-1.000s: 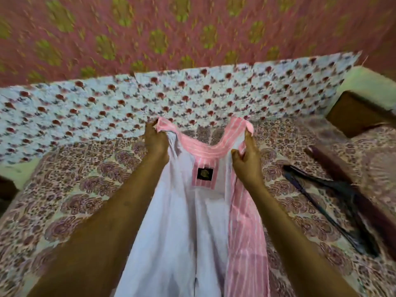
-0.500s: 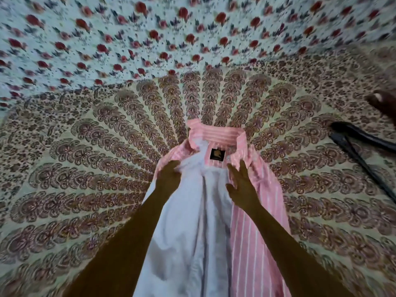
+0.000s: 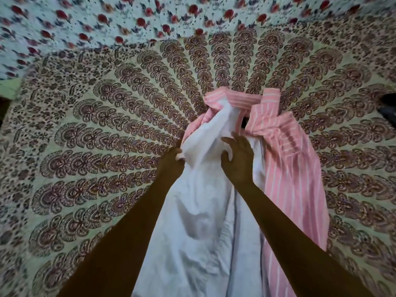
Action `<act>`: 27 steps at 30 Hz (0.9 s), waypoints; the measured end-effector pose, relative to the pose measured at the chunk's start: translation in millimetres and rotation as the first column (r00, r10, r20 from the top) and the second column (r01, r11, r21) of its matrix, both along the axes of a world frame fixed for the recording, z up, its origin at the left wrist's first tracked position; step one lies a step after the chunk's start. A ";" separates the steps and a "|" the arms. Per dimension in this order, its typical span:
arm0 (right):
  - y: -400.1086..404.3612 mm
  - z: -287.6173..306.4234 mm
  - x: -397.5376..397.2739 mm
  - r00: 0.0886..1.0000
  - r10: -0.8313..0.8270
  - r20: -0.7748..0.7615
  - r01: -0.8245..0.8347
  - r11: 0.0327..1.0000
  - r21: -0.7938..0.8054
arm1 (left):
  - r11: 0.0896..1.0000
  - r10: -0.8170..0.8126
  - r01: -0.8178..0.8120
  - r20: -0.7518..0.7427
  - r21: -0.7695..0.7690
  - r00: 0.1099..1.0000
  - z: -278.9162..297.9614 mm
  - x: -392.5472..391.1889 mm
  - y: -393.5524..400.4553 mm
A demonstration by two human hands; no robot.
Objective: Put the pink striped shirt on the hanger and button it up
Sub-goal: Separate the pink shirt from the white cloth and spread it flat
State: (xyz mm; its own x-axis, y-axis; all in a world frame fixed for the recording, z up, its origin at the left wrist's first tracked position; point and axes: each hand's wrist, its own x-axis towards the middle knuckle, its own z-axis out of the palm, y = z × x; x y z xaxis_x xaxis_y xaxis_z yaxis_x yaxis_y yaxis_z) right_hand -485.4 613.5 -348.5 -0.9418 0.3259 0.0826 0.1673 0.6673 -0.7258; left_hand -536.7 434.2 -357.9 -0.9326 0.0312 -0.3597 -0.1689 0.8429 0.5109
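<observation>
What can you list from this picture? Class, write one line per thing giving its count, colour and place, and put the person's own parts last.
pink striped shirt: one, pink with white stripes outside and a pale white inside, lying open on the bed in the middle, collar at the far end
patterned bedspread: one, cream with brown and maroon fan motifs, under the shirt across most of the view
floral cloth: one, white with red flowers, along the far edge
dark object: one, black, at the right edge, cut off, so I cannot tell what it is
left hand: one, fingers gripping the pale inner fabric at the shirt's left edge
right hand: one, fingers spread on the pale inner fabric, thumb tucked into a fold
</observation>
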 end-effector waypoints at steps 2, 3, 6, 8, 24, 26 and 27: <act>-12.1 -4.3 11.2 0.996 0.081 0.041 -0.076 0.990 -0.116 | 0.996 -0.034 0.029 0.057 0.079 0.998 -6.1 6.4 -9.9; -16.2 -4.9 15.9 0.992 0.107 0.067 -0.094 0.980 -0.177 | 0.995 -0.038 0.031 0.077 0.098 0.996 -4.9 8.6 -11.8; -30.3 -1.7 33.9 0.987 0.076 0.138 -0.015 0.919 -0.395 | 0.999 -0.010 0.011 -0.030 0.041 1.000 11.8 16.3 -11.0; -34.2 9.8 44.6 0.986 -0.015 0.165 0.117 0.768 -0.630 | 0.995 -0.102 0.099 -0.243 -0.026 0.965 32.6 27.2 -2.4; 18.0 25.5 110.0 0.644 -0.628 0.436 0.730 0.334 -0.596 | 0.931 -0.311 0.271 0.141 0.245 0.940 11.5 154.3 -72.1; 11.3 29.0 121.0 0.709 -0.598 0.374 0.695 0.504 -0.512 | 0.932 -0.359 0.325 0.277 0.163 0.891 3.8 172.4 -85.9; 3.7 28.0 128.0 0.760 -0.543 0.358 0.650 0.637 -0.414 | 0.946 -0.323 0.300 0.328 0.121 0.888 2.5 180.3 -88.9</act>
